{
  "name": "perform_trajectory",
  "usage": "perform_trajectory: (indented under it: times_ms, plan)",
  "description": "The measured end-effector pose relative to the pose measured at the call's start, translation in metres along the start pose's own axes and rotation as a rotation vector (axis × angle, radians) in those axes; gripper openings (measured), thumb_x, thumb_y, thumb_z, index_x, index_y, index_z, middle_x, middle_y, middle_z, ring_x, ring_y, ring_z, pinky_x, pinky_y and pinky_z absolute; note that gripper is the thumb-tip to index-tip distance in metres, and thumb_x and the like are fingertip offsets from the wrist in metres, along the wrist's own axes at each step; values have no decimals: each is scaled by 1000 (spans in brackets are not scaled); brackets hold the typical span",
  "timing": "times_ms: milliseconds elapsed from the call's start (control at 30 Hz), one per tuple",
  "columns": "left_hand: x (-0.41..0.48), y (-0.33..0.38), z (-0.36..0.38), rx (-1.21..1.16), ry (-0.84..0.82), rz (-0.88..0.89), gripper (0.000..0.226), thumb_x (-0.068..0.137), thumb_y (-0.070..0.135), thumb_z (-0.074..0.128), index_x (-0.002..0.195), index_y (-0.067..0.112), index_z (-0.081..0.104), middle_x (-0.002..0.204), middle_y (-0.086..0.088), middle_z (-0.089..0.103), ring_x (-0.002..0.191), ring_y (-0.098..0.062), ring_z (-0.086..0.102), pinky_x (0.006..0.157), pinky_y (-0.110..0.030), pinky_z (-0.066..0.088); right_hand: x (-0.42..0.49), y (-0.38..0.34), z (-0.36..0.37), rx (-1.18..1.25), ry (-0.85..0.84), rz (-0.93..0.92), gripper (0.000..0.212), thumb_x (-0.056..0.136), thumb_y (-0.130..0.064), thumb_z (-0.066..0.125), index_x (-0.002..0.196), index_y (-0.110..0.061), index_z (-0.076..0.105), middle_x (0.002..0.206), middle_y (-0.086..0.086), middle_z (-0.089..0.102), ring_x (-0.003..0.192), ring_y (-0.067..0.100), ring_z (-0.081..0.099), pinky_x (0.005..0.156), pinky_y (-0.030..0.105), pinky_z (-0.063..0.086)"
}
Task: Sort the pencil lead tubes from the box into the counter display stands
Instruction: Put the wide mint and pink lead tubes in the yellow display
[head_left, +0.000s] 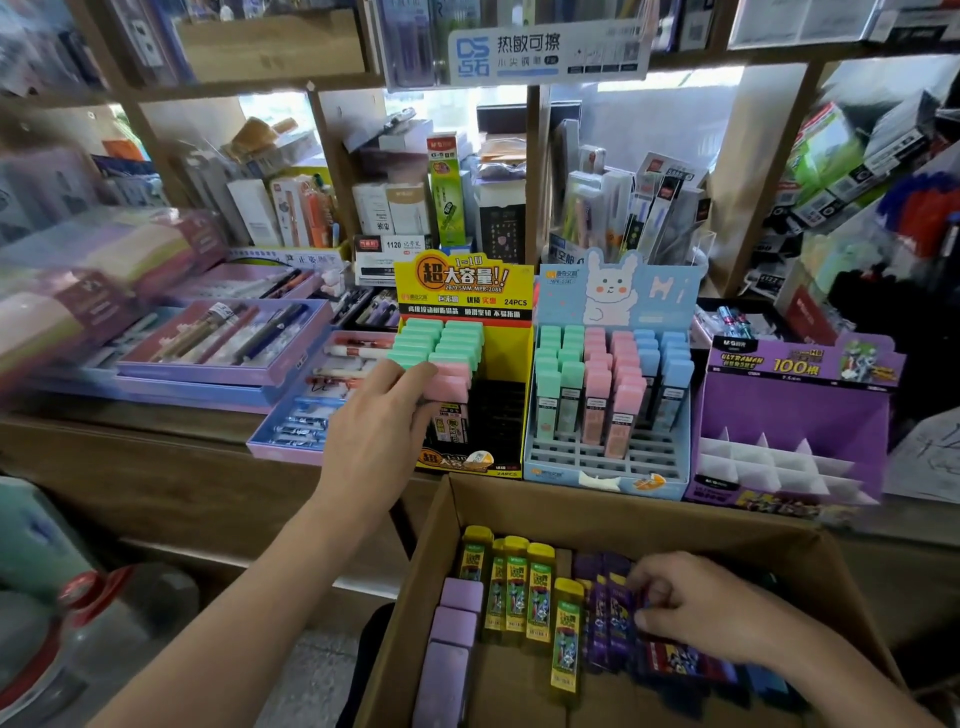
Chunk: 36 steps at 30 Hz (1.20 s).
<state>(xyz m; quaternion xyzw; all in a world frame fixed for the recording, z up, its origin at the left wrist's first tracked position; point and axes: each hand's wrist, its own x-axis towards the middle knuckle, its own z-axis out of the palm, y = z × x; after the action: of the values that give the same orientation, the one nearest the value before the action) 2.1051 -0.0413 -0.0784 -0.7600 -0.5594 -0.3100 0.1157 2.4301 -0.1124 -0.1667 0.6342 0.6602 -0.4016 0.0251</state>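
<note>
Left hand (382, 415) up at the yellow stand (511, 364), fingers laid on a pink tube (451, 389), thumb hidden, so cannot tell if gripping or just pushing; right hand (691, 608) down in the box (519, 499), fingers curled round purple tubes (615, 618). Best to push the pink tube straight down until level with the rest, then lift only a few purple ones, kept upright, to the purple stand (789, 415) just behind the box.

Head-worn wide view, facing forward-down, close over box (649, 525)
</note>
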Motion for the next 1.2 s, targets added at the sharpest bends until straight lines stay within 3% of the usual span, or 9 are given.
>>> perform_trajectory:
  times_ms: [200,267,400,533,633,800,867,1067,1200]
  plan:
    - [-9,-2,0,-216,-5,-174,59,91,18,75,142,22,47,87,6,63,78,-14,61,66,-34,53,-9,-21,3,55,57,-100,32,95,-33,72,124,-39,60,103,-13,67,93,1,66,88,26,57]
    - [-19,1,-3,-302,19,-212,45,91,18,75,131,24,55,82,11,60,77,-5,58,67,-32,54,-11,-35,6,90,52,-141,30,95,-30,72,122,-38,61,102,-11,69,91,-1,67,86,26,58]
    - [-53,11,-8,-445,5,-316,23,90,18,75,106,32,67,83,16,63,84,-1,60,68,-12,49,-17,-67,21,194,4,-178,29,93,-26,73,121,-30,64,99,-5,74,90,4,70,85,28,59]
    - [-92,21,-7,-606,-71,-461,23,89,16,76,101,35,71,87,16,72,88,-4,68,75,-12,51,-16,-91,51,329,-38,-120,39,90,-16,72,128,-16,63,100,3,78,97,16,72,93,39,57]
    - [-119,32,-8,-677,-94,-517,32,87,6,75,99,36,71,92,18,71,92,-2,68,75,-9,51,-10,-102,76,410,-61,-44,47,90,-13,75,133,-10,57,105,9,77,88,19,71,81,33,55]
    - [-137,37,-13,-679,-60,-522,38,86,0,75,99,35,71,99,18,67,97,-1,67,73,-5,48,-4,-116,105,537,-100,54,31,84,-21,82,106,-29,62,103,-4,74,94,14,70,90,34,60]
    - [-138,36,-13,-684,-61,-529,39,85,-1,75,99,35,71,99,18,67,97,-1,67,75,-4,48,-2,-121,113,577,-63,82,34,81,-22,85,102,-35,61,100,-8,74,95,11,70,89,32,59]
    - [-140,35,-11,-689,-94,-501,45,84,-3,75,103,37,69,102,19,66,99,-4,68,81,-6,49,5,-130,126,670,-2,131,41,83,-25,85,114,-32,58,102,-10,69,94,4,63,67,18,48]
    - [-140,36,-11,-672,-112,-455,42,85,-3,75,107,32,70,105,19,63,102,-5,67,82,-7,49,8,-133,129,672,-1,133,38,85,-25,83,115,-30,60,104,-8,71,97,10,67,78,28,58]
